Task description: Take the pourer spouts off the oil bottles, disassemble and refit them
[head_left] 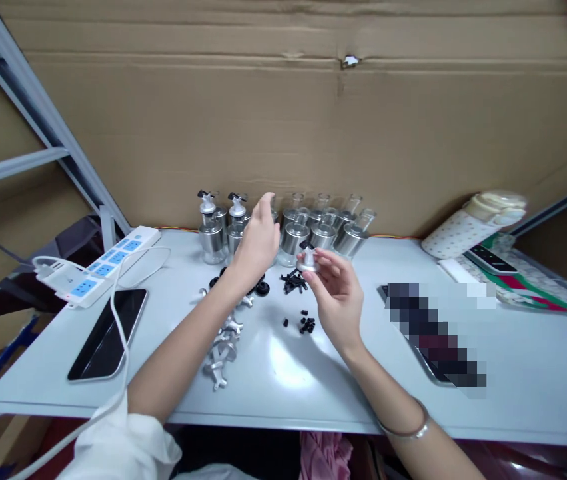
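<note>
My right hand [338,293] pinches a silver cap [308,260] topped by a small black piece, holding it above the table. Reaching into the bottle rows, my left hand [257,243] looks closed around a glass bottle that it mostly hides. Glass bottles with silver bands stand in two rows, such as the glass bottle [296,235] between my hands. At the left end, two wear caps with black tops, one being the capped bottle [210,233]. Loose silver caps [220,353] lie beside my left forearm, with black round parts [262,288] near them.
Black slender pieces [294,281] and tiny black pieces [307,325] lie mid-table. Leftward are a power strip [113,263], a white cable [117,320] and a black-screened phone [108,337]. A dotted flask [468,223] and a partly blurred dark device [433,340] are rightward. Cardboard [283,127] rises behind.
</note>
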`<state>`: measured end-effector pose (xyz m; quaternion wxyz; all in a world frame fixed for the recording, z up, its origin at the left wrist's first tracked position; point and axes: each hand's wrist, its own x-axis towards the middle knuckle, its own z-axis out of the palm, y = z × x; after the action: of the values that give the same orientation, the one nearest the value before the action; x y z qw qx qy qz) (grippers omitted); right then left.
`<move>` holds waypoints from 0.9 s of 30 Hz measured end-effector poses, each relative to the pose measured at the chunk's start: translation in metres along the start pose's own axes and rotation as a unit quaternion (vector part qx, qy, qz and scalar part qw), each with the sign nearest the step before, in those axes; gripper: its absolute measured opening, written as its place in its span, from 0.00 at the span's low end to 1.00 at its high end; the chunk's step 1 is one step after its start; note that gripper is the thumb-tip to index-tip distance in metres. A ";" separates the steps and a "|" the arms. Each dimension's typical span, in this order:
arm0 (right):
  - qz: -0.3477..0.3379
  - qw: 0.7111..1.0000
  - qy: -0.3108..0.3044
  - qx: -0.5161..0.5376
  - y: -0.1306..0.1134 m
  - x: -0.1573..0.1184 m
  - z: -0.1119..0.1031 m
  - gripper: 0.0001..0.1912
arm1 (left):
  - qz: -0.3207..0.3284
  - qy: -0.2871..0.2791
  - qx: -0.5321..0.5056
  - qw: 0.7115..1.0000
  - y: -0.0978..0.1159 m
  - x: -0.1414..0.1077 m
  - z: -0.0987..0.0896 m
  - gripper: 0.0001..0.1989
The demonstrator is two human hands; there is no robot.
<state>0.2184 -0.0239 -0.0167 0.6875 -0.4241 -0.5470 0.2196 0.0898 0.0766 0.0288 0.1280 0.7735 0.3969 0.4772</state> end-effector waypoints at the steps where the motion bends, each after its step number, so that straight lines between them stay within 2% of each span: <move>1: -0.001 1.000 -0.003 0.002 -0.001 0.000 0.000 0.13 | -0.006 -0.010 0.014 1.000 -0.001 0.003 0.003 0.26; 4: -0.008 1.000 -0.012 -0.004 -0.002 0.000 -0.002 0.07 | -0.026 -0.025 0.031 0.999 -0.008 0.008 0.011 0.26; 8: -0.052 0.998 0.006 -0.044 -0.001 0.000 -0.003 0.07 | -0.037 -0.004 0.013 0.999 -0.018 0.007 0.017 0.23; 13: -0.116 0.992 0.047 -0.005 -0.003 0.000 -0.002 0.08 | 0.031 0.046 -0.045 0.997 -0.019 0.003 0.018 0.20; 18: -0.164 0.983 0.078 0.020 -0.009 0.003 -0.003 0.14 | 0.146 0.108 -0.132 0.974 0.008 0.000 -0.007 0.18; 20: -0.184 0.980 0.080 0.000 -0.010 0.004 -0.004 0.16 | 0.185 0.127 -0.192 0.955 0.023 -0.005 -0.019 0.17; 22: -0.198 0.976 0.088 -0.027 -0.010 0.004 -0.006 0.16 | 0.198 0.147 -0.251 0.936 0.037 -0.017 -0.029 0.17; 24: -0.202 0.974 0.092 -0.040 -0.010 0.003 -0.006 0.15 | 0.166 0.099 -0.296 0.935 0.046 -0.036 -0.035 0.17; 25: -0.201 0.975 0.089 -0.040 -0.010 0.002 -0.006 0.14 | 0.137 0.055 -0.320 0.936 0.049 -0.048 -0.036 0.17; 27: -0.196 0.977 0.078 -0.029 -0.011 0.001 -0.006 0.13 | 0.031 -0.026 -0.371 0.928 0.050 -0.072 -0.038 0.16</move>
<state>0.2221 -0.0309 -0.0078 0.7451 -0.3444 -0.5703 0.0312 0.0662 -0.0155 0.0311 0.4010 0.6947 0.1642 0.5741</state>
